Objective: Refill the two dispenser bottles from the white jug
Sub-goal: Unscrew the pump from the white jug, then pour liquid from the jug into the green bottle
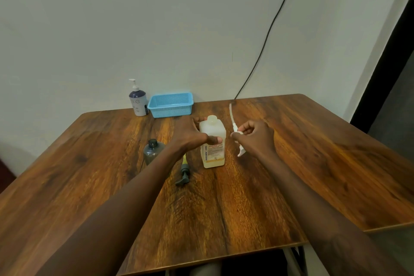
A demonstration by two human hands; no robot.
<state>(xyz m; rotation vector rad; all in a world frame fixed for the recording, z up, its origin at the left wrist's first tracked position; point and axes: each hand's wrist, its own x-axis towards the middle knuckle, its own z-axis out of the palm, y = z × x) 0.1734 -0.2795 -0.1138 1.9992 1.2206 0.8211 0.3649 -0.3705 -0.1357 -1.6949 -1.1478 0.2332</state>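
Observation:
A white square dispenser bottle (212, 152) with an orange-printed label stands mid-table, its neck uncapped. My left hand (192, 134) grips its upper body. My right hand (255, 134) holds the bottle's white pump head (235, 127) just right of it, the dip tube pointing away toward the wall. A grey translucent bottle (152, 151) stands open to the left, partly behind my left forearm. Its dark pump (184, 173) lies on the table in front of the white bottle. No white jug is in view.
A blue-and-white pump bottle (138, 102) and a blue plastic basket (171, 104) stand at the table's far edge by the wall. A black cable (264, 42) runs down the wall behind the wooden table (313, 152).

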